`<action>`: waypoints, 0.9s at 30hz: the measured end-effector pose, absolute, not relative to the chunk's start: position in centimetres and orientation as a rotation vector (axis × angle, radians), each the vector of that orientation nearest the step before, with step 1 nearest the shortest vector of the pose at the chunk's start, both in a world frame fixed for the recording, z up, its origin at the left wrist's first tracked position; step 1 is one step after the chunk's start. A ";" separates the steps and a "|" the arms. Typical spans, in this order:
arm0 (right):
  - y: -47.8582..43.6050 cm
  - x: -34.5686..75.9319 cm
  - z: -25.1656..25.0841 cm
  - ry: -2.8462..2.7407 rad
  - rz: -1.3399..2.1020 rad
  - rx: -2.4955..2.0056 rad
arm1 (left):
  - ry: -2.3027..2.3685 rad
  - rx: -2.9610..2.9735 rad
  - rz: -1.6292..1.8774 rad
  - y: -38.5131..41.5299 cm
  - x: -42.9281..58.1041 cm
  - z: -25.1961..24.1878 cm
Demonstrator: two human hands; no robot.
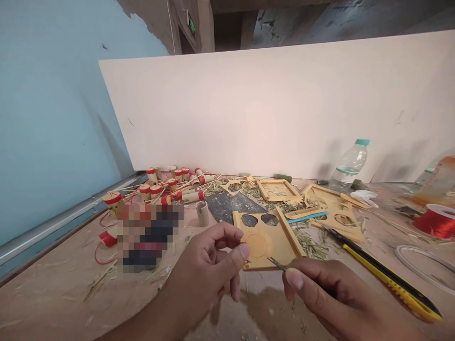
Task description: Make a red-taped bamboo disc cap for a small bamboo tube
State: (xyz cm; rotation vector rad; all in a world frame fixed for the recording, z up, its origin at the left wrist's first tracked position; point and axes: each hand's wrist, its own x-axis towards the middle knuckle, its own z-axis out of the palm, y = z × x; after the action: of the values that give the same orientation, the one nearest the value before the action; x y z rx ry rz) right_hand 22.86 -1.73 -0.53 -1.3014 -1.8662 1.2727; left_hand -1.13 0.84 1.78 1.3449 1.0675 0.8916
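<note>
wooden panel [275, 237] flat on the desk [53, 293]; left hand [213, 265] pinches its left edge, right hand [330, 293] clamps a thin pick [276, 263] at its near edge. likely prying the disc [256, 245]: needs a steady tip.

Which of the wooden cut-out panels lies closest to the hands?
The front panel with a round disc and two dark holes, right by the left hand; the other panels lie farther back.

The head camera looks forward and down, close above left hand [209, 270] and right hand [330, 293], facing the board [284, 109].
</note>
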 end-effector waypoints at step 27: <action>-1.4 22.6 -0.4 -1.875 1.206 -1.323 | 1.059 1.285 0.897 0.7 -1.1 1.5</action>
State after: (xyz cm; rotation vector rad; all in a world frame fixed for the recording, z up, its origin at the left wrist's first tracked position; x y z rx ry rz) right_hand 22.56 -1.40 -0.35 -1.3233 -1.8752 1.2063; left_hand -1.08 0.65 1.50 1.2854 1.0591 0.8968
